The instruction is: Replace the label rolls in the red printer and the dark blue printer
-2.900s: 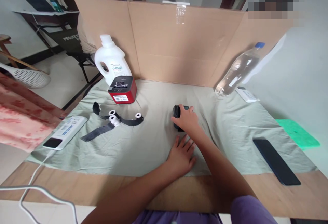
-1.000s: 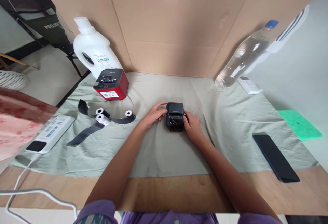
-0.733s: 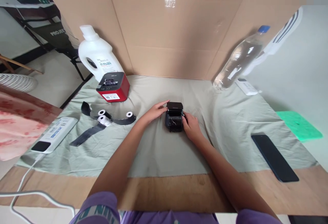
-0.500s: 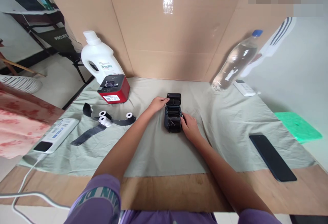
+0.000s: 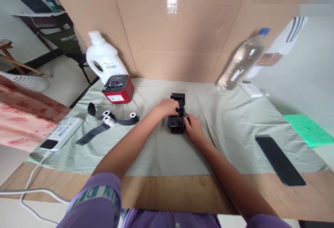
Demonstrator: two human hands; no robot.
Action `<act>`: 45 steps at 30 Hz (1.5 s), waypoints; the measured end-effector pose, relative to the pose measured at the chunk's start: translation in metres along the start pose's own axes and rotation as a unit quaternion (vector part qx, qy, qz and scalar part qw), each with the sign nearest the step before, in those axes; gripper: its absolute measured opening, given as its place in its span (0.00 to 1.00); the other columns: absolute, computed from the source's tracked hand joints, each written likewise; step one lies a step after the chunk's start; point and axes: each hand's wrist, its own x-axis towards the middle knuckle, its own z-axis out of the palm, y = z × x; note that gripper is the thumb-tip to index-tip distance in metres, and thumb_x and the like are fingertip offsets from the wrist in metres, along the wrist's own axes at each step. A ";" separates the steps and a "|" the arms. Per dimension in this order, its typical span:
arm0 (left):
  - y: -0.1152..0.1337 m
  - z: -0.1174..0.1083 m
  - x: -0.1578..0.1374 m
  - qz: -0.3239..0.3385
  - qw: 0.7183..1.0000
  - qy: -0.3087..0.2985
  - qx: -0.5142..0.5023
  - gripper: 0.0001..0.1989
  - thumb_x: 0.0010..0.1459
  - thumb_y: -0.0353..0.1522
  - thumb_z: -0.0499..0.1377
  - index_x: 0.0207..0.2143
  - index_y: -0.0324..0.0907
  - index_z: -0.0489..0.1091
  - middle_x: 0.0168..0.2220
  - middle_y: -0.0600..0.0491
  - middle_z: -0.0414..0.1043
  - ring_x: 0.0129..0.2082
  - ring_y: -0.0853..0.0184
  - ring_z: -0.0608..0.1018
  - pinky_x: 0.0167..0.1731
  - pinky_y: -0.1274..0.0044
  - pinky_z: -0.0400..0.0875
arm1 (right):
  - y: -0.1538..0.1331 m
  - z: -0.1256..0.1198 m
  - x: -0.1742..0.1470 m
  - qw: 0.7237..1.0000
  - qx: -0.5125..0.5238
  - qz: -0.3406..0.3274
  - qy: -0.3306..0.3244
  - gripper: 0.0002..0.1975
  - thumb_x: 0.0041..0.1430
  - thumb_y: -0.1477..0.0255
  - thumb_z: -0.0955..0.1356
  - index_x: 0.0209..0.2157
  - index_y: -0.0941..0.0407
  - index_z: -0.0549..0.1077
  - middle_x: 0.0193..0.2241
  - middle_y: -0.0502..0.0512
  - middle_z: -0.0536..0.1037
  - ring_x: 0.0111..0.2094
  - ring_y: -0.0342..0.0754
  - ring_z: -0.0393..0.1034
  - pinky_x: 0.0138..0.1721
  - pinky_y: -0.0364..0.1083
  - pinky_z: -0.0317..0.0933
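A small black portable receipt printer (image 5: pixel 177 125) lies on the cloth with its lid (image 5: pixel 177 98) swung up at the far end. Glossy dark tape or film covers its near part. My left hand (image 5: pixel 169 107) reaches over the left side, fingers bent down into the open compartment; whatever they pinch there is hidden. My right hand (image 5: pixel 194 127) grips the printer's right side, thumb along the edge. To the left lie several paper rolls (image 5: pixel 108 119) with dark strips (image 5: pixel 92 133) partly unwound.
A red and black box-shaped printer (image 5: pixel 120 90) stands before a white jug (image 5: pixel 105 59). A white power bank (image 5: pixel 62 134) with cable sits left. At right are a leaning water bottle (image 5: pixel 241 62), a white device (image 5: pixel 251 89) and a phone (image 5: pixel 280 160). Cardboard (image 5: pixel 177 40) walls the back.
My left hand has moved from the raised lid to the right and nearer, into the printer's compartment. My right hand stays at the printer's side. The view has shifted slightly.
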 end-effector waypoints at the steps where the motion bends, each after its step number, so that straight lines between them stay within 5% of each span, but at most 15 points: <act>1: 0.002 0.000 0.002 -0.003 1.000 -0.004 0.002 0.06 0.46 0.32 0.68 0.30 0.47 0.80 0.34 0.49 0.79 0.41 0.56 0.78 0.35 0.76 0.62 | 0.000 0.000 0.000 1.000 0.002 0.001 -0.001 0.24 0.70 0.63 0.55 0.57 0.60 0.69 0.50 0.65 0.77 0.51 0.58 0.70 0.51 0.55 0.58; 5: 0.006 -0.001 -0.001 0.003 0.999 0.028 -0.016 0.07 0.44 0.27 0.67 0.30 0.45 0.79 0.35 0.48 0.79 0.42 0.55 0.78 0.38 0.75 0.64 | 0.002 0.001 0.000 1.000 0.011 0.000 0.004 0.24 0.70 0.62 0.55 0.57 0.60 0.70 0.49 0.65 0.78 0.51 0.59 0.71 0.51 0.56 0.58; 10: -0.002 -0.011 -0.031 0.041 0.990 0.116 -0.067 0.09 0.55 0.34 0.63 0.40 0.46 0.78 0.44 0.49 0.76 0.46 0.59 0.76 0.42 0.75 0.66 | 0.005 0.001 0.001 1.000 0.022 -0.013 0.008 0.25 0.69 0.61 0.56 0.56 0.60 0.70 0.48 0.65 0.78 0.49 0.59 0.72 0.51 0.57 0.59; 14: -0.010 -0.011 -0.085 0.042 0.942 0.232 -0.239 0.12 0.58 0.35 0.61 0.44 0.44 0.72 0.48 0.51 0.72 0.46 0.64 0.75 0.44 0.78 0.67 | 0.005 0.000 0.001 0.999 0.034 -0.013 0.006 0.26 0.69 0.60 0.56 0.56 0.61 0.71 0.50 0.67 0.78 0.51 0.60 0.71 0.52 0.58 0.60; 19: -0.026 0.009 -0.174 -0.107 0.903 0.287 -0.300 0.13 0.60 0.38 0.60 0.46 0.45 0.68 0.42 0.53 0.75 0.40 0.66 0.75 0.39 0.79 0.68 | 0.007 0.001 0.002 0.999 0.043 -0.014 0.021 0.26 0.68 0.58 0.57 0.55 0.61 0.72 0.50 0.67 0.78 0.52 0.62 0.71 0.53 0.59 0.61; 25: -0.066 0.013 -0.242 -0.364 0.889 0.238 -0.142 0.12 0.55 0.43 0.62 0.38 0.48 0.72 0.28 0.55 0.72 0.30 0.63 0.74 0.30 0.76 0.63 | 0.009 0.002 0.003 0.999 0.040 -0.014 0.025 0.25 0.67 0.59 0.57 0.54 0.59 0.72 0.50 0.67 0.78 0.50 0.61 0.73 0.51 0.59 0.62; 29: -0.095 0.010 -0.246 -0.453 0.876 0.164 -0.041 0.12 0.56 0.44 0.57 0.35 0.46 0.70 0.34 0.49 0.76 0.38 0.55 0.77 0.29 0.74 0.63 | 0.009 0.001 0.003 0.999 0.031 -0.013 0.023 0.26 0.67 0.58 0.57 0.54 0.60 0.73 0.50 0.69 0.78 0.50 0.62 0.73 0.50 0.60 0.63; 37: -0.117 0.020 -0.236 -0.484 0.873 0.052 -0.027 0.20 0.59 0.45 0.51 0.45 0.42 0.70 0.46 0.37 0.76 0.47 0.44 0.78 0.38 0.65 0.69 | 0.011 0.002 0.003 0.999 0.032 -0.011 0.022 0.26 0.66 0.57 0.57 0.53 0.59 0.73 0.50 0.67 0.78 0.49 0.61 0.74 0.51 0.59 0.63; 40: -0.115 0.018 -0.245 -0.476 0.870 0.124 -0.040 0.25 0.61 0.51 0.50 0.49 0.43 0.69 0.50 0.39 0.75 0.50 0.47 0.77 0.40 0.67 0.69 | 0.012 0.002 0.004 0.999 0.030 -0.009 0.022 0.27 0.66 0.57 0.57 0.53 0.60 0.73 0.49 0.68 0.78 0.49 0.61 0.73 0.50 0.60 0.63; 43: -0.121 0.011 -0.250 -0.482 0.837 0.258 -0.024 0.25 0.62 0.52 0.50 0.50 0.45 0.70 0.49 0.44 0.76 0.49 0.52 0.77 0.39 0.70 0.69 | 0.012 0.002 0.004 0.999 0.030 -0.005 0.022 0.27 0.66 0.56 0.57 0.53 0.60 0.73 0.49 0.68 0.78 0.49 0.62 0.74 0.49 0.60 0.64; 45: -0.131 0.006 -0.248 -0.484 0.824 0.294 -0.010 0.24 0.62 0.51 0.52 0.48 0.46 0.73 0.47 0.46 0.77 0.50 0.53 0.76 0.40 0.71 0.68 | 0.012 0.002 0.004 0.999 0.033 -0.004 0.021 0.28 0.66 0.56 0.57 0.53 0.59 0.73 0.49 0.68 0.78 0.49 0.62 0.73 0.49 0.60 0.64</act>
